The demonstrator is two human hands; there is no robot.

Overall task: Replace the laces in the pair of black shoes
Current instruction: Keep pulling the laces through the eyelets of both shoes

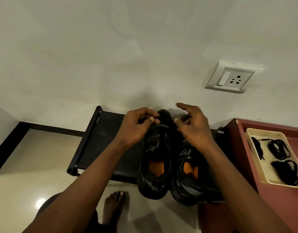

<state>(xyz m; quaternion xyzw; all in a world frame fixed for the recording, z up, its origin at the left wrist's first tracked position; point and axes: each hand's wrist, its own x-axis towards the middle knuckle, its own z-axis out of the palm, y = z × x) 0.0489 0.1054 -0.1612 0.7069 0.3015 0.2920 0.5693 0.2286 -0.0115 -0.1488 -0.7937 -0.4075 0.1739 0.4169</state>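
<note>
Two black shoes with orange insoles stand side by side on a low black rack (101,142), toes toward the wall: the left shoe (155,167) and the right shoe (190,179). My left hand (138,126) is curled over the toe end of the left shoe and pinches its black lace between thumb and fingers. My right hand (192,126) hovers over the gap between the shoes' toe ends, thumb and fingers pinched on a dark lace end, index finger stretched out. Spare black laces (279,148) lie coiled in a cream tray (256,132) at the right.
The tray sits on a reddish-brown cabinet top (279,207) beside the rack. A wall socket (232,78) is on the pale wall behind. My bare foot (114,204) stands on the glossy floor in front of the rack.
</note>
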